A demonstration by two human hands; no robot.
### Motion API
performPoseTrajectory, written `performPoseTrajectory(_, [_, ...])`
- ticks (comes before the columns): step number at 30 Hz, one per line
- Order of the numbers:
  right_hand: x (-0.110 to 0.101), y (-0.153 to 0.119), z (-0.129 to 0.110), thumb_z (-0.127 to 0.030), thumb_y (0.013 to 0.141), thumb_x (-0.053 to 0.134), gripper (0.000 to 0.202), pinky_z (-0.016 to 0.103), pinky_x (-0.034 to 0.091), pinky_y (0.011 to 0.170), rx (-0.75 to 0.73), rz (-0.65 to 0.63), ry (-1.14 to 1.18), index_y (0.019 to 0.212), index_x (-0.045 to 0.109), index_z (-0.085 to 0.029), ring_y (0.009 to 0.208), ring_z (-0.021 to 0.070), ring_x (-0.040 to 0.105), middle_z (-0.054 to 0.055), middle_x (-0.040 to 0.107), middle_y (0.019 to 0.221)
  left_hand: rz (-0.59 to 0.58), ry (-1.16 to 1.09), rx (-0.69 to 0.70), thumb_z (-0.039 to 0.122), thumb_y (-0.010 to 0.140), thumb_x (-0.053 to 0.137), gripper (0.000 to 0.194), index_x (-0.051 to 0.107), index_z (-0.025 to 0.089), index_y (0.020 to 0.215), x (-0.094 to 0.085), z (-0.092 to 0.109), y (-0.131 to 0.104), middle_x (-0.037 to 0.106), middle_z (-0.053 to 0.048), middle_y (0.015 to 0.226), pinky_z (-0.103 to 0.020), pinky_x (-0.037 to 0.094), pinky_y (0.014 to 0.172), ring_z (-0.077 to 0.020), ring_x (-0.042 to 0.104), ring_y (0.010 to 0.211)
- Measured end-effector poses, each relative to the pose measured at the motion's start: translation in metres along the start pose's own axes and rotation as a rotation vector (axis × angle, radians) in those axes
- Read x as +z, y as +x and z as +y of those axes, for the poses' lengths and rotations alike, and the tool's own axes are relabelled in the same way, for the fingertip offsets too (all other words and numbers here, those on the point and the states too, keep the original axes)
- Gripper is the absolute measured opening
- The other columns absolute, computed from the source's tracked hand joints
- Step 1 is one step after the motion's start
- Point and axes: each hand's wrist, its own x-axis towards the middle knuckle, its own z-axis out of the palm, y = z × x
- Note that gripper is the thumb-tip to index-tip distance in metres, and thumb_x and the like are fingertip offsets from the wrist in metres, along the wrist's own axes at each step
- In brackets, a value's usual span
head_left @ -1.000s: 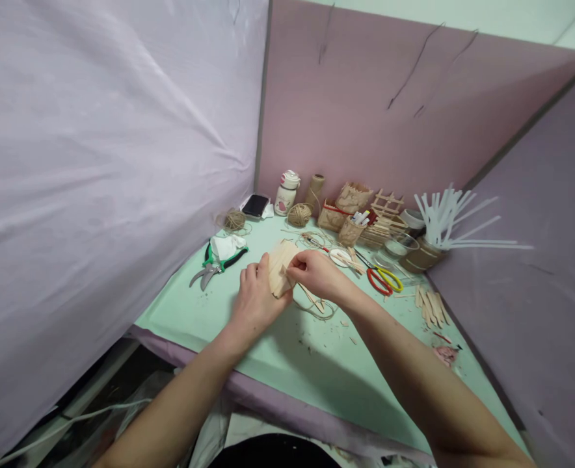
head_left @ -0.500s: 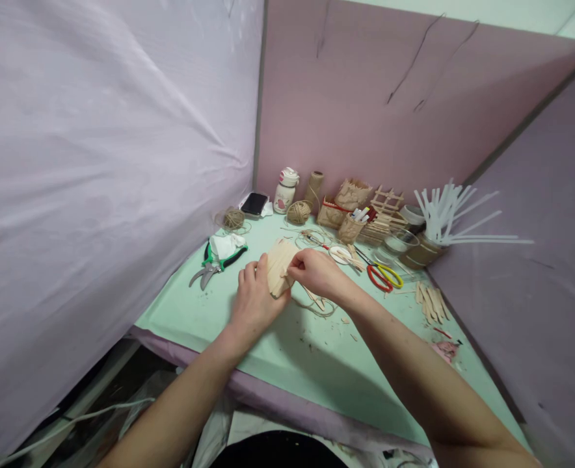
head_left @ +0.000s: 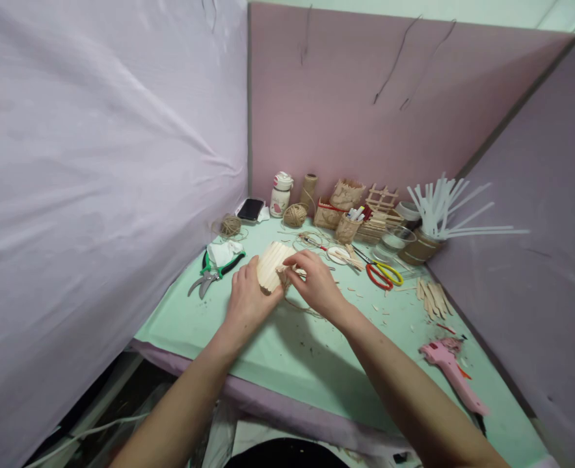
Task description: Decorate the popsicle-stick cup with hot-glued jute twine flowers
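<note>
My left hand (head_left: 250,294) is closed around the left and lower side of a pale piece made of craft sticks laid side by side (head_left: 271,265). It is tilted above the table. At the piece's right edge, the fingertips of my right hand (head_left: 317,286) pinch what looks like brown twine. A loop of that twine (head_left: 298,305) trails down beneath the right hand. The exact grip between the fingertips is partly hidden. Green-handled pruning shears (head_left: 210,276) lie left of my left hand, with crumpled white tissue (head_left: 225,250) over their handles.
Scissors (head_left: 382,273), a clear bowl (head_left: 393,242) and loose craft sticks (head_left: 432,299) lie to the right. A pink glue gun (head_left: 456,377) rests near the right edge. Along the back stand a bottle (head_left: 281,195), a twine ball (head_left: 294,215) and a pot of white glue sticks (head_left: 421,248).
The craft-stick piece has turned slightly, showing more of its ridged face. My right fingers have shifted at its edge. The view has moved, and the glue gun now shows beyond my right arm.
</note>
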Motion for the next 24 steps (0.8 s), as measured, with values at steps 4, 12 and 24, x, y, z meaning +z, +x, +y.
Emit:
performPoseTrajectory(4, [0.010,-0.002,0.004,-0.022,0.093,0.054,0.010,0.034,0.043,0.084,-0.060,0.008,0.019,0.089,0.064,-0.021,0.093,0.0212,0.056,0.007,0.064,0.094,-0.010,-0.024,-0.009,0.039,0.076,0.066,0.071,0.041,0.014,0.138,-0.001,-0.001,0.001,0.057,-0.018,0.128,-0.051,0.038,0.106,-0.0375,0.048,0.127])
performPoseTrajectory(12, [0.008,0.002,0.000,-0.019,0.089,0.059,0.007,0.034,0.043,0.086,-0.056,-0.036,-0.051,0.089,0.066,-0.021,0.095,0.0220,0.055,0.007,0.063,0.095,-0.034,-0.048,-0.009,0.042,0.076,0.066,0.073,0.042,0.013,0.138,-0.001,-0.005,0.000,0.056,-0.019,0.128,-0.052,0.038,0.106,-0.0379,0.047,0.128])
performPoseTrajectory(24, [-0.002,0.015,0.000,-0.011,0.090,0.056,0.018,0.034,0.043,0.083,-0.151,-0.182,-0.158,0.099,0.070,-0.018,0.092,0.0214,0.058,0.008,0.069,0.097,-0.072,-0.065,0.070,0.037,0.075,0.067,0.074,0.040,0.014,0.140,-0.005,-0.006,-0.007,0.055,-0.017,0.128,-0.050,0.039,0.107,-0.0350,0.049,0.125])
